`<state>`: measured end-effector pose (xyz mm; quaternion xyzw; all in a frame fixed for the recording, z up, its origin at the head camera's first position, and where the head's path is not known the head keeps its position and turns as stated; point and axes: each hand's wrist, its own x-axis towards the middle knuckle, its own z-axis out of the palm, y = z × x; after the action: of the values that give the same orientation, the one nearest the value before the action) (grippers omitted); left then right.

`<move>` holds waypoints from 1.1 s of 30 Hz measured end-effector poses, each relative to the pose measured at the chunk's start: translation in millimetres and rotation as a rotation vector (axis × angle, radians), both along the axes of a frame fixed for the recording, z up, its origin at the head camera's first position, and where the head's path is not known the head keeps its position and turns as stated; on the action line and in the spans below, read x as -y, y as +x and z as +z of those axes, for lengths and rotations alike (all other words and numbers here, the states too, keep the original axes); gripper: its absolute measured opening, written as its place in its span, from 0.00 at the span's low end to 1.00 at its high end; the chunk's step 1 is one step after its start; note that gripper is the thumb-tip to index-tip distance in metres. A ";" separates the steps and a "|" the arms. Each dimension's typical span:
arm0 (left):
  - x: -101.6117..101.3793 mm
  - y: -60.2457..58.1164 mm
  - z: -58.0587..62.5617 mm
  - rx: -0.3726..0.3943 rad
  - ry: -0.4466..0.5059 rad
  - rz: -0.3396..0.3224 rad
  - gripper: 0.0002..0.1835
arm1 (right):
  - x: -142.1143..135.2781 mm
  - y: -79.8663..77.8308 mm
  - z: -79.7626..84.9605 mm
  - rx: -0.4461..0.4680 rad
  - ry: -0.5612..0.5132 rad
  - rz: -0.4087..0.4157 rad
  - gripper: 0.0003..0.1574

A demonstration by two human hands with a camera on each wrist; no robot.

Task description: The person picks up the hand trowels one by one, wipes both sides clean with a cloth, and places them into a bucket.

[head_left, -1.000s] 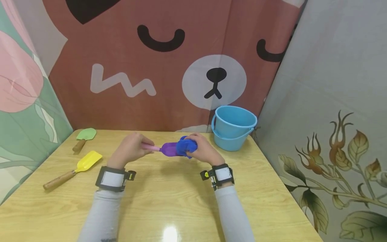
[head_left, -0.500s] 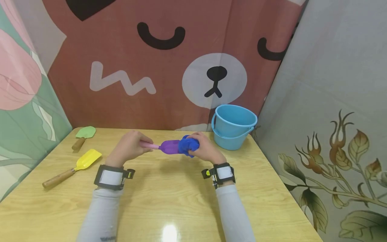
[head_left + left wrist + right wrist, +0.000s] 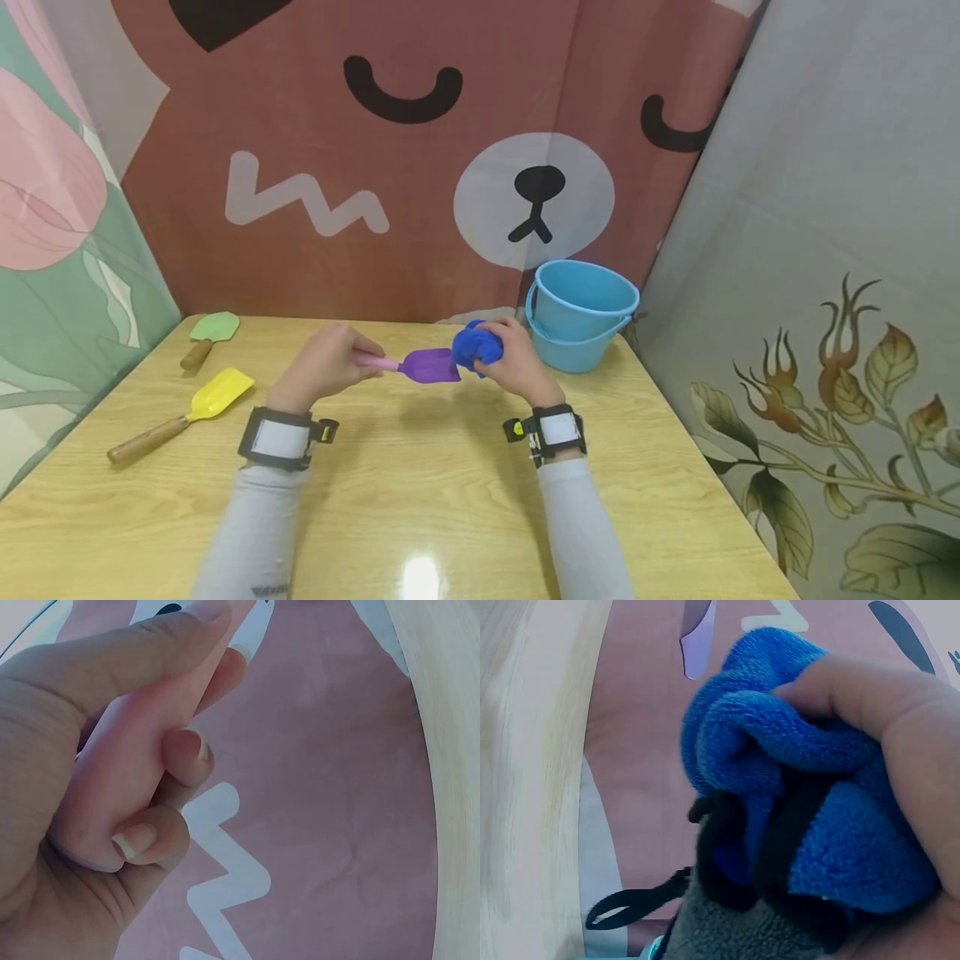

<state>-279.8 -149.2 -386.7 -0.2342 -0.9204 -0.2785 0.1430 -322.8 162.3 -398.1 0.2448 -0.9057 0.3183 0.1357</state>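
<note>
left hand [image 3: 318, 367] grips purple scoop [image 3: 430, 366], apparently to steady it; right hand [image 3: 521, 367] clutches blue cloth [image 3: 474, 346] at scoop's three o'clock.

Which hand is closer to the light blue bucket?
Right. The right hand, holding a blue cloth, is near the left side of the bucket; the left hand, gripping the purple shovel, is farther left.

Noted a light wood-grain desk [image 3: 420, 467], glossy, with a bright reflection. Observed lying at its left side a yellow shovel [image 3: 217, 396], with wooden handle toward the near left, and beyond that a green trowel [image 3: 216, 327], also wooden-handled. Recorded at the far right corner a light-blue bucket [image 3: 573, 357], upright, with bail lowered against its side.
</note>
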 end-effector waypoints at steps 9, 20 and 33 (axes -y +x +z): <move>-1.3 -2.1 -1.4 -0.010 -0.010 -0.021 0.11 | 11.0 3.2 2.2 -0.140 -0.085 0.028 0.35; -5.5 -2.3 -1.6 0.013 -0.020 -0.026 0.13 | 35.0 13.7 2.0 -0.144 -0.044 0.156 0.36; -10.3 -1.6 -1.8 -0.001 -0.005 -0.072 0.09 | 49.0 17.6 -3.5 -0.154 0.062 0.207 0.37</move>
<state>-281.4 -138.9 -388.5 -0.2677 -0.9120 -0.2809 0.1326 -305.2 113.3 -401.6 0.3646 -0.8720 0.2827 0.1636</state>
